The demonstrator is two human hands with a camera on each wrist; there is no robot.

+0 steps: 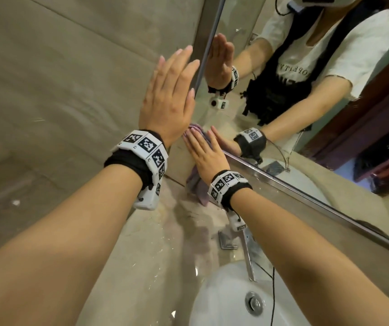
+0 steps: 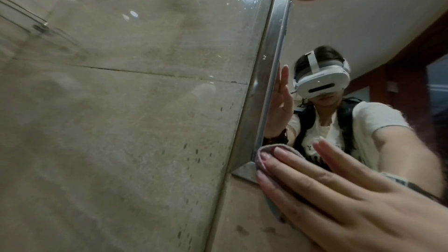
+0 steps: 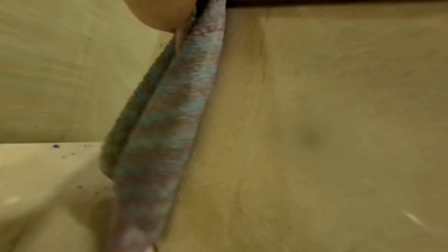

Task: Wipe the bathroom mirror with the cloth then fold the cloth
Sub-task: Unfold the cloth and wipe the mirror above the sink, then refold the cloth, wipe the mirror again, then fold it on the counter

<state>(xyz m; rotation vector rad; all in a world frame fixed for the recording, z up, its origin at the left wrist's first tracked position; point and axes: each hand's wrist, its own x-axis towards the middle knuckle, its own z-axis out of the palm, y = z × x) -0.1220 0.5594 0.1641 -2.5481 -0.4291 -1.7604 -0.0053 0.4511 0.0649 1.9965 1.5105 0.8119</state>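
A person's right hand (image 1: 206, 156), fingers straight and together, presses a lilac terry cloth (image 2: 266, 152) flat against the lower left corner of the steel-framed bathroom mirror (image 1: 329, 55), the cloth's loose end hanging below the frame toward the beige stone counter (image 1: 155, 243). The left hand (image 1: 168, 100), open with fingers spread, rests flat on the tiled wall (image 1: 59, 90) beside the frame. Wiping appears under way; the cloth hangs unfolded, so folding remains.
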